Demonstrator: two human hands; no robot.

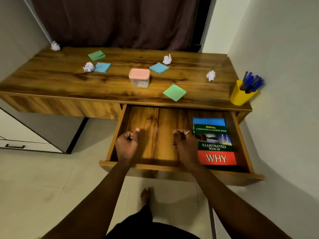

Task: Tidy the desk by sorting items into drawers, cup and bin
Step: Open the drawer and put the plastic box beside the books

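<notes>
Left hand point(126, 145): over open drawer point(155, 167), left part; fingers curled, empty.
Right hand point(184, 145): over drawer, beside book point(216, 147); curled, empty.

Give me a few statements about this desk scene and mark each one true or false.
1. The drawer is pulled open. True.
2. The yellow cup is empty. False: the yellow cup holds blue pens.
3. A book titled Illustrated Book of Why lies at the drawer's right side. True.
4. The left hand grips one of the blue pens. False: the left hand and right hand hold nothing, fingers curled.
5. Four crumpled paper balls lie on the desk top. True.
6. The pink-lidded box sits in the drawer. False: the pink-lidded box stands on the desk top.
</notes>
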